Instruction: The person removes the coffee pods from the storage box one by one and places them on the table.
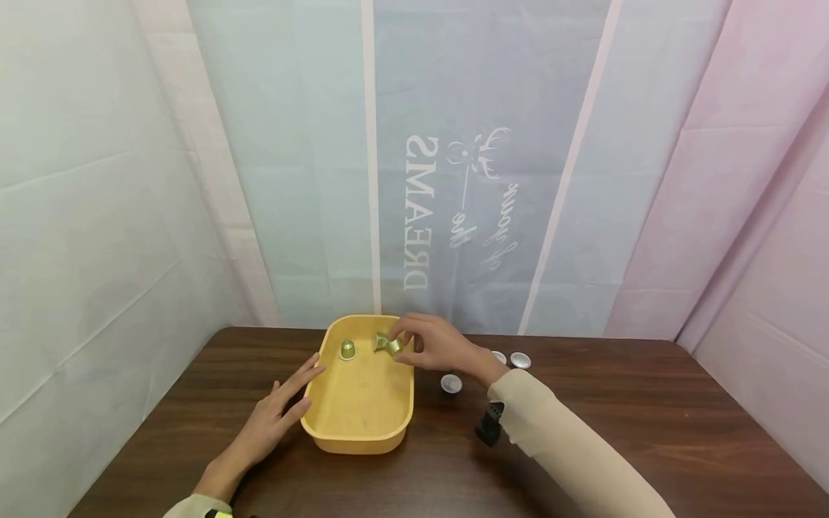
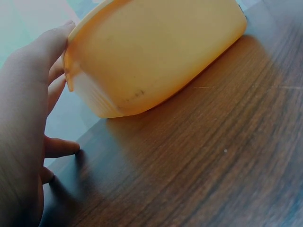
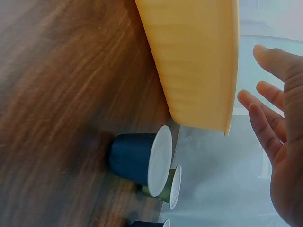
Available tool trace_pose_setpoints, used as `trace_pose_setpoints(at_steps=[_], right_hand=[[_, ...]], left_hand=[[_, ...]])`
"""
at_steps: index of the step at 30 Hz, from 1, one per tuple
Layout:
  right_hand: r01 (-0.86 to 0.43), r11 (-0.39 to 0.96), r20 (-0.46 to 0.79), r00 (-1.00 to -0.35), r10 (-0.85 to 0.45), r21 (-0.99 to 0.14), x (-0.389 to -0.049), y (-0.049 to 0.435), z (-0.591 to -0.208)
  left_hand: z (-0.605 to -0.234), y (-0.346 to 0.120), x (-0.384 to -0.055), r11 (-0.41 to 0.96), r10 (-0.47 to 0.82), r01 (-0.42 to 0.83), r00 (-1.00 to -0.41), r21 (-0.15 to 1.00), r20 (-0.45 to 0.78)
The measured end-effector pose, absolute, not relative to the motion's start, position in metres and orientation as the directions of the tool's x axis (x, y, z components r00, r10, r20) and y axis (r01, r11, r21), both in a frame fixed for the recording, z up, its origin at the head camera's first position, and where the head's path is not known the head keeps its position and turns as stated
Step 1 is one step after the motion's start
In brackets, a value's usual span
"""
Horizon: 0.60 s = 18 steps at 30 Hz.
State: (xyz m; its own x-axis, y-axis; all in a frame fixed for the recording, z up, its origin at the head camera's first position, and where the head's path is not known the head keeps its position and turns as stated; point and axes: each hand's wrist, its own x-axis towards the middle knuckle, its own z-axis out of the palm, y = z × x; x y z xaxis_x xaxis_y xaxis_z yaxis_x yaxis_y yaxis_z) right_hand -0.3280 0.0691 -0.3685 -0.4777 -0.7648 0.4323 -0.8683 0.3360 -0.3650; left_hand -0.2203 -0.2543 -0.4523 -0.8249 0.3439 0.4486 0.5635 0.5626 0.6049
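My right hand point(image 1: 430, 344) is over the right side of a yellow plastic tub point(image 1: 356, 437), thumb and index fingertips apart around a green coffee capsule point(image 1: 395, 347). From the right wrist, background shows through the gap between thumb and fingers. Beside that capsule lies a second green capsule point(image 1: 380, 341), on its side. A third green capsule point(image 1: 347, 350) stands lid down near the tub's far left. My left hand point(image 1: 268, 421) rests against the tub's left rim with its fingers extended; in the left wrist view, two lower fingertips point(image 2: 71, 147) reach down by the table.
Right of the tub, a dark blue capsule point(image 3: 132, 156) stands with its pale lid up, and a green capsule point(image 3: 166, 191) is behind it. Another silver-lidded capsule point(image 1: 520, 360) is farther right on the dark wooden table point(image 1: 615, 417). Printed cloth point(image 1: 311, 180) hangs behind.
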Motion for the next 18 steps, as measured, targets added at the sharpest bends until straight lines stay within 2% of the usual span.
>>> trace_pose_setpoints(at_steps=[6,14,18], right_hand=[[-0.842,0.392,0.367,-0.521,-0.771,-0.372,-0.336,0.061,-0.370],[-0.842,0.479,0.292,-0.536,-0.792,-0.247,-0.346,0.053,-0.371],[-0.833,0.502,0.267,-0.551,-0.791,-0.233,-0.350,0.047,-0.373]], left_hand=[[-0.453,-0.255,-0.220,0.567,0.342,0.564,-0.824,0.600,0.451],[-0.452,-0.254,-0.220,0.572,0.341,0.558,-0.828,0.600,0.445],[-0.452,-0.253,-0.219,0.574,0.341,0.558,-0.828,0.599,0.445]])
